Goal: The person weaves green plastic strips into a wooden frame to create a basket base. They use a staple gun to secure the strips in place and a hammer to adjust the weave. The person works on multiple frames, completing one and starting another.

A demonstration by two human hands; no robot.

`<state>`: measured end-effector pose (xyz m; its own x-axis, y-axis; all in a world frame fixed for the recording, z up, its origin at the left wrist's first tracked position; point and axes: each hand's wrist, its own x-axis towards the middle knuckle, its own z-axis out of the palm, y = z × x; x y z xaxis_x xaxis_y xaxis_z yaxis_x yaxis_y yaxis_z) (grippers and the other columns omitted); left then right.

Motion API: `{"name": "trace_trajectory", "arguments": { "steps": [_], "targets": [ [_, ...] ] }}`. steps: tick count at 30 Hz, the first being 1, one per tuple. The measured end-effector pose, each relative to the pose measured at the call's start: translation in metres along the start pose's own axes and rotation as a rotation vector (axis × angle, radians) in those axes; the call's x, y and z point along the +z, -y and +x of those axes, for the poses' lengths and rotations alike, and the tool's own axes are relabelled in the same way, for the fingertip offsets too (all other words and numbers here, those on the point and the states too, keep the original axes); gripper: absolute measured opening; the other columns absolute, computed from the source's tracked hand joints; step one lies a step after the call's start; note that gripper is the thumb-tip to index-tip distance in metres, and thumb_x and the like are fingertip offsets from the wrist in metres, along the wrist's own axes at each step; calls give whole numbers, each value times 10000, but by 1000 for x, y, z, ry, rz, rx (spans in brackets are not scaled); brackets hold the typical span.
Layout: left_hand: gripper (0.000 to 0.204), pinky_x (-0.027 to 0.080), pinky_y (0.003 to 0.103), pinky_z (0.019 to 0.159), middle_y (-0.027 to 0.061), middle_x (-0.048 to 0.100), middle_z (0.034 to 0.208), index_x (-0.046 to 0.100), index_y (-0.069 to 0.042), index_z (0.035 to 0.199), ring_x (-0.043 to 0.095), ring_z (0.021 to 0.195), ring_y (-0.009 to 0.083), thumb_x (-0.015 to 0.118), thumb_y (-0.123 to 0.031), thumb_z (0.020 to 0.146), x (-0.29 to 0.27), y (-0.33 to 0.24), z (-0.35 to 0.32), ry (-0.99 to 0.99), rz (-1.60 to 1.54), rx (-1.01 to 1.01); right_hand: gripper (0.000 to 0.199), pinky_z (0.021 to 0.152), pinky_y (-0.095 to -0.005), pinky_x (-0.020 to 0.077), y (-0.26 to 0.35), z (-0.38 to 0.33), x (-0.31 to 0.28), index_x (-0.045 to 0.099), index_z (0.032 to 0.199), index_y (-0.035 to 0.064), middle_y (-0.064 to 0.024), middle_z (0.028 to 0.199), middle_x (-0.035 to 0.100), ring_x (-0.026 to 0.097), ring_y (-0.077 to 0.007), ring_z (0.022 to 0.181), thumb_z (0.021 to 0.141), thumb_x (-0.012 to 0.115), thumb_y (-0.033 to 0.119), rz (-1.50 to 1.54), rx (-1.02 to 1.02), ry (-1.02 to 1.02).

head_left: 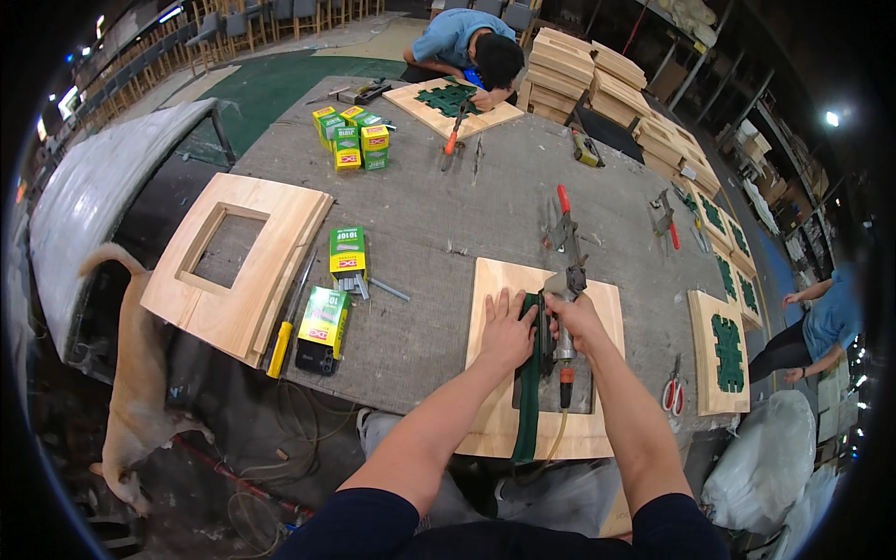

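Landmark: square pale wooden frame panel (597,308) with a cut-out middle, lying flat at the near edge of the grey worktable (448,215), right in front of me.
Left hand (507,333): mine, palm down and fingers spread flat on the panel's left half, fingertips touching the dark green cloth strip (528,392).
Green strip: runs along the left edge of the panel's opening and hangs past the panel's near edge.
Right hand (576,317): mine, closed around the body of the grey pneumatic staple gun (564,313), which stands over the opening, nose toward the far edge.
Hose end: orange fitting (564,385) at the gun's near end, over the opening.
Left of panel: yellow-green staple boxes (336,289), a yellow-handled tool (280,341), then a stack of pale open frames (280,233).
Right of panel: red-handled scissors (673,392), a finished panel with green inset (719,350).
Beyond panel: red-handled clamp (563,219); a person in a blue shirt (457,37) bent over another panel at the table's far side.
Floor, far left of panel: a tan dog (140,373).
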<state>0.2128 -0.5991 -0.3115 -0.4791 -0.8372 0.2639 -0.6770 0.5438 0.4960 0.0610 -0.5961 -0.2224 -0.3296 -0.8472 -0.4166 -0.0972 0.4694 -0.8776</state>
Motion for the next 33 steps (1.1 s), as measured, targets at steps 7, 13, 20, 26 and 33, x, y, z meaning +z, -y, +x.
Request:
{"name": "trace_trajectory", "arguments": {
  "steps": [7, 13, 20, 26, 33],
  "targets": [
    [307, 100, 638, 1262, 174, 411, 1603, 781, -106, 1136, 257, 1539, 442, 649, -276, 918, -7, -3, -2, 37, -45, -8, 205, 429, -321, 454, -2, -3, 1, 657, 1018, 59, -22, 794, 644, 570, -139, 517, 968, 744, 238, 16, 9, 20],
    [309, 146, 627, 1259, 171, 442, 1567, 799, -104, 1098, 292, 1515, 432, 696, -228, 833, -8, -1, 0, 6, -28, -8, 205, 442, -322, 459, -4, 0, 2, 660, 1000, 63, -19, 788, 645, 564, -136, 521, 967, 748, 244, -10, 19, 27],
    [281, 117, 610, 1270, 211, 454, 1554, 805, -21, 996, 291, 1518, 444, 660, -212, 850, -7, 2, -2, -8, -118, -35, 203, 424, -323, 447, 1, -5, 15, 647, 974, 56, -28, 766, 630, 560, -136, 505, 957, 760, 224, 6, -8, 41],
    [263, 156, 621, 1256, 210, 492, 1505, 799, -36, 1001, 324, 1486, 457, 672, -211, 851, -5, 0, 1, -10, -83, -16, 201, 426, -323, 446, 1, -4, 12, 642, 970, 51, -37, 772, 639, 569, -140, 509, 953, 762, 211, -37, 18, 40],
    [270, 156, 612, 1260, 207, 497, 1502, 798, -29, 998, 330, 1485, 451, 679, -216, 842, -3, 1, -1, -28, -96, -18, 189, 449, -322, 462, -5, -7, 12, 655, 976, 63, -28, 781, 632, 565, -137, 526, 950, 759, 219, -58, 7, 35]
  ]
}}
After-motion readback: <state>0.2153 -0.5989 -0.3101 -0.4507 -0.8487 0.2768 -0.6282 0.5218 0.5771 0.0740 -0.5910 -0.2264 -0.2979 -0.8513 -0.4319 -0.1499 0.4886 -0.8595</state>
